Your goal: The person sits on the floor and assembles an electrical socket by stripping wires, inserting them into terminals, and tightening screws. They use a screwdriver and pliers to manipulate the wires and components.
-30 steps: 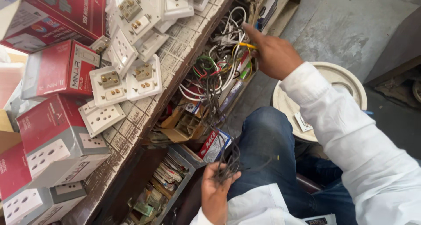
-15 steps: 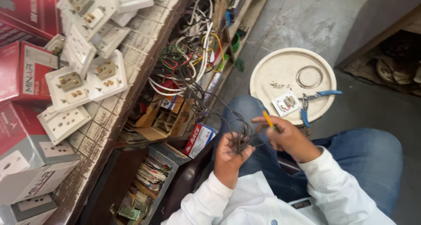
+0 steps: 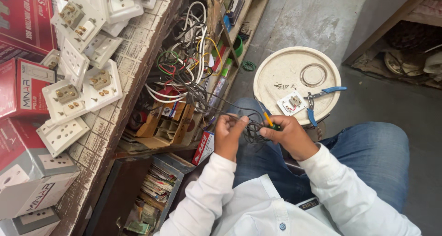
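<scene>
You sat with both hands raised over your lap, working on a tangle of thin dark wires (image 3: 251, 125). Your left hand (image 3: 229, 135) gripped the left side of the tangle, its fingers (image 3: 238, 123) curled and pressed together around the strands. Your right hand (image 3: 287, 134) held the right side of the same tangle, its fingers (image 3: 267, 131) pinching the strands together with a small yellow-shafted tool with a green handle (image 3: 269, 121), whose tip pointed up and away from you. The tangle hung between your two hands, just above your blue-jeaned knee (image 3: 368, 148), and a few of its strands ran up and left into a larger heap of white, red, green and yellow cables (image 3: 184, 66) on the wooden shelf (image 3: 239, 33) beside you.

Directly beyond your right hand stood a round cream-coloured plastic bucket lid (image 3: 285, 66). On it lay a small white square switch plate with red wiring (image 3: 292, 102), a pair of blue-handled pliers (image 3: 322, 95) just beside that plate, and a scatter of small dark screws (image 3: 282, 86) near the middle.

To your left, the worn white-painted counter (image 3: 133, 61) carried many white socket plates (image 3: 83, 86), several turned back-up with brass terminals showing, and red and grey cardboard boxes (image 3: 27, 171) stacked at its near end. Below the counter edge an open cardboard tray of small parts (image 3: 161, 125) sat on the shelf, and a grey metal drawer of mixed packets (image 3: 154, 190) stood open near your left elbow.
</scene>
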